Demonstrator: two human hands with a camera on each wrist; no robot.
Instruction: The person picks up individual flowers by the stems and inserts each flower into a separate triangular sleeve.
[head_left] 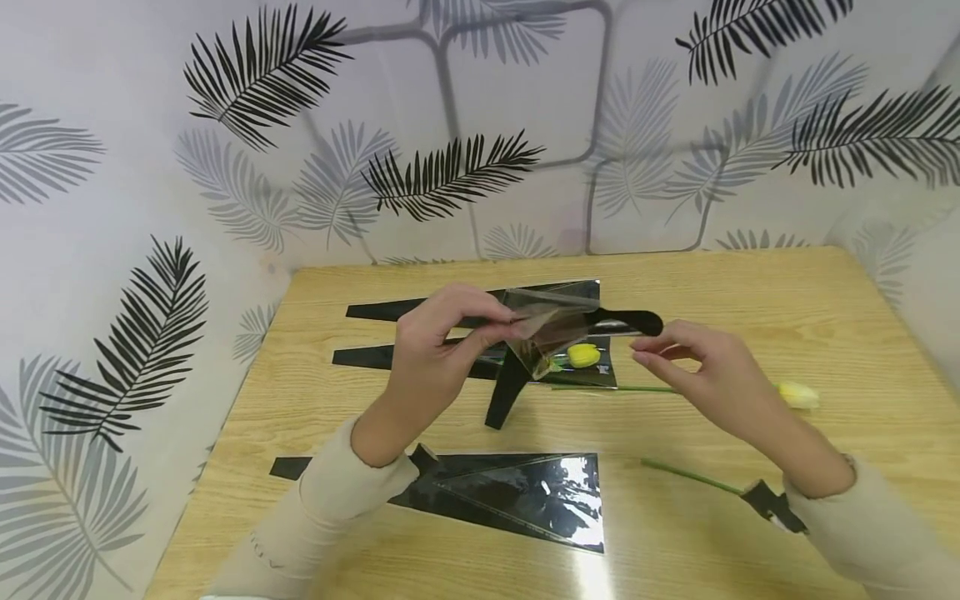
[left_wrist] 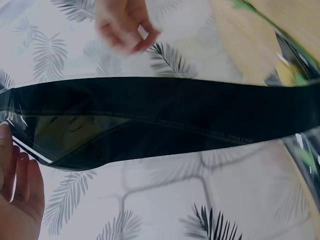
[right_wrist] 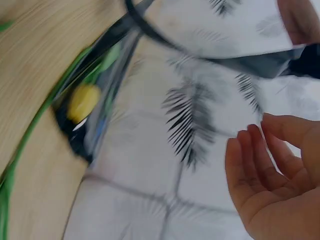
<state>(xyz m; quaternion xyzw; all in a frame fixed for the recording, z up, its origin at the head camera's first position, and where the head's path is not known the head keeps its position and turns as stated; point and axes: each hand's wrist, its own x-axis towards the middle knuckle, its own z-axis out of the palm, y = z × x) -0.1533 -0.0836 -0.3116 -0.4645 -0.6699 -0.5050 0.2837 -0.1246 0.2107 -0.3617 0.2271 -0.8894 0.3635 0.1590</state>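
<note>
My left hand [head_left: 442,358] pinches the wide end of a flower sleeve [left_wrist: 200,115], black with a clear see-through panel, raised above the table. Its narrow black tail hangs downward in the head view. To the right, my right hand [head_left: 705,371] is in the air with fingers loosely bent and nothing in them. A gap parts it from the sleeve, as the right wrist view shows, where the hand [right_wrist: 280,175] appears alone. Below the raised sleeve, a yellow tulip [head_left: 583,357] lies in another black sleeve [head_left: 360,357].
Another black sleeve [head_left: 375,311] lies at the back of the wooden table [head_left: 780,300]. Nearer me is a flat, shiny one [head_left: 510,496]. A pale yellow tulip [head_left: 797,395] lies behind my right wrist, and a green stem [head_left: 690,475] below it. Leaf-patterned cloth [head_left: 517,208] surrounds the table.
</note>
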